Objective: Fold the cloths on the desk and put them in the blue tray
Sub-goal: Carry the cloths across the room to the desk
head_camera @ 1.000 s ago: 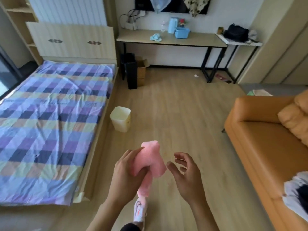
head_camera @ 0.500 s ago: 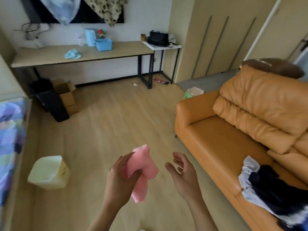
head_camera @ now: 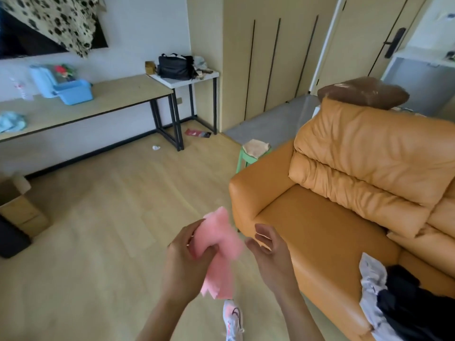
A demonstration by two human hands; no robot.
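A pink cloth (head_camera: pixel 221 247) hangs crumpled from my left hand (head_camera: pixel 189 264), which grips it at chest height above the wooden floor. Just to its right, my right hand (head_camera: pixel 270 257) is empty with its fingers curled apart, close to the cloth without holding it. Far off at the left, the blue tray (head_camera: pixel 73 92) stands on the long wooden desk (head_camera: pixel 118 99). A light blue cloth (head_camera: pixel 11 121) lies bunched on the desk's left part.
An orange sofa (head_camera: pixel 344 205) fills the right side, with dark and white clothes (head_camera: pixel 398 291) on its seat. A green stool (head_camera: pixel 251 156) with a beige cloth stands behind its arm. A cardboard box (head_camera: pixel 19 207) sits at the left. A black bag (head_camera: pixel 176 67) rests on a white side table.
The view has swung right, from the bed to the sofa. My left hand keeps hold of the pink cloth, and my right hand stays empty beside it.
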